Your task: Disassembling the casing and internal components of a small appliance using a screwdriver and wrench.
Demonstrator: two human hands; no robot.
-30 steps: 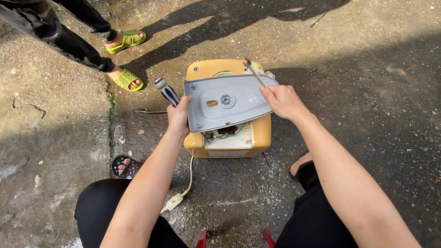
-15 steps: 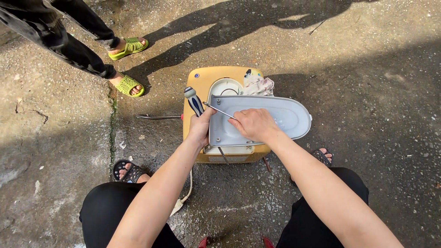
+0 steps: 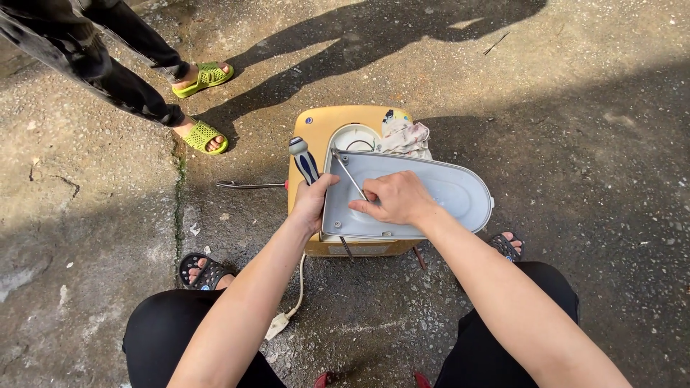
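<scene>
A yellow appliance (image 3: 321, 133) stands on the concrete in front of me. A pale grey cover (image 3: 456, 192) lies across its top with the hollow side up and sticks out to the right. My left hand (image 3: 315, 205) grips the cover's left edge and also holds a screwdriver (image 3: 303, 159) with a blue and black handle, pointing up. My right hand (image 3: 397, 200) rests inside the cover, its fingertips pinched on a thin metal rod (image 3: 348, 172) that slants toward the cover's far left corner. A crumpled cloth (image 3: 405, 136) sits on the appliance behind the cover.
Another person stands at the upper left in green sandals (image 3: 203, 136). A metal bar (image 3: 248, 185) lies on the ground left of the appliance. A cord with a white plug (image 3: 282, 322) trails between my knees. My own sandals (image 3: 203, 269) flank the appliance.
The grey cover has been turned over and swung to the right. My right hand moved from its far edge into its hollow and onto the thin rod. My left hand kept the screwdriver.
</scene>
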